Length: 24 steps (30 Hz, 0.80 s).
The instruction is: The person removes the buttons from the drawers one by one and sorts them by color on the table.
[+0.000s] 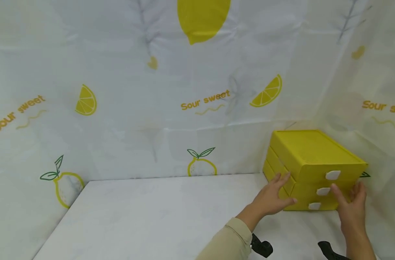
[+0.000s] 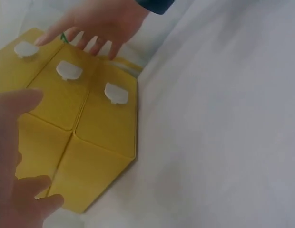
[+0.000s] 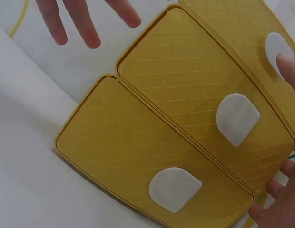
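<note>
A yellow three-drawer box stands on the white table, each drawer front bearing a white knob. My left hand is at its left side, fingers extended along the side and thumb spread toward the front edge. My right hand is at the front right corner. Its thumb overlaps the top knob in the right wrist view, while the fingers reach along the right side, partly hidden behind the corner. All three drawers look closed.
The white table meets a wall sheet printed with lemons behind the box, and another printed sheet hangs close on the right. Black straps show below the wrists.
</note>
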Available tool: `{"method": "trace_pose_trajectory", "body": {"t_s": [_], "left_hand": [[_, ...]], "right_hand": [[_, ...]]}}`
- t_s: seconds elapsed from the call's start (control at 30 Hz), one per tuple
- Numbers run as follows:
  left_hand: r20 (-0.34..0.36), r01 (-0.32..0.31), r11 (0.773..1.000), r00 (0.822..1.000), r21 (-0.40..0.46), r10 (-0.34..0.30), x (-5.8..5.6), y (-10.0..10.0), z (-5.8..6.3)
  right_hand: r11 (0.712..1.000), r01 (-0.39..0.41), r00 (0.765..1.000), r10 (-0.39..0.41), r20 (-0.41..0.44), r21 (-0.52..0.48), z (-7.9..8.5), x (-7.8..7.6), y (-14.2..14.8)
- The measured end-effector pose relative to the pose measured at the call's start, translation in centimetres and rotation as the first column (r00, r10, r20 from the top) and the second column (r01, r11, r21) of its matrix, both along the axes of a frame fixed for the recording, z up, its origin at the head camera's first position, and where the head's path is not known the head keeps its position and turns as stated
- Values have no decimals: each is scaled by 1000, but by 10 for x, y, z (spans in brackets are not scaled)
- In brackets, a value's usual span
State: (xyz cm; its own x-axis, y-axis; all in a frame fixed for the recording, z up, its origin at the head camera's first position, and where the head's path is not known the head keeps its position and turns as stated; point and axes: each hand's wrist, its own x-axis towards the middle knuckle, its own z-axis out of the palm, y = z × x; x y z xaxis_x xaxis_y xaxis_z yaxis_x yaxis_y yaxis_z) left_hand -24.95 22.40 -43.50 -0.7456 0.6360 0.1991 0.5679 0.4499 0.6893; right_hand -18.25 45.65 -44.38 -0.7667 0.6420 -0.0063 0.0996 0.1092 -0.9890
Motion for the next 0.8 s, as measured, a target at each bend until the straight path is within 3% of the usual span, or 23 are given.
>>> {"method": "trace_pose_trajectory", "body": {"t_s": [0.17,0.33,0.43,0.53,0.7,0.8], "left_hand": [[-45,25,1000,999,-14,-26,-6,3,-1],[-6,9,998,1000,65,-9,-4,4,-7],[-6,-34,996,999,84,35,-3,6,-11],[-10,-71,992,997,107,72,-8,7,-12],[18,-71,983,997,171,69,-22,11,-8],[21,-54,983,998,177,51,-27,14,-8]], "right_hand": [[1000,-5,1000,4,-22,-13,-1,-8,1],[994,96,995,-95,-23,44,1,-11,-5],[972,193,981,-192,-21,133,-2,-9,-9],[932,288,957,-290,-24,221,-6,-7,-10],[955,270,963,-266,-46,120,-10,-7,-10],[961,247,969,-246,-19,124,-10,-7,-9]]}}
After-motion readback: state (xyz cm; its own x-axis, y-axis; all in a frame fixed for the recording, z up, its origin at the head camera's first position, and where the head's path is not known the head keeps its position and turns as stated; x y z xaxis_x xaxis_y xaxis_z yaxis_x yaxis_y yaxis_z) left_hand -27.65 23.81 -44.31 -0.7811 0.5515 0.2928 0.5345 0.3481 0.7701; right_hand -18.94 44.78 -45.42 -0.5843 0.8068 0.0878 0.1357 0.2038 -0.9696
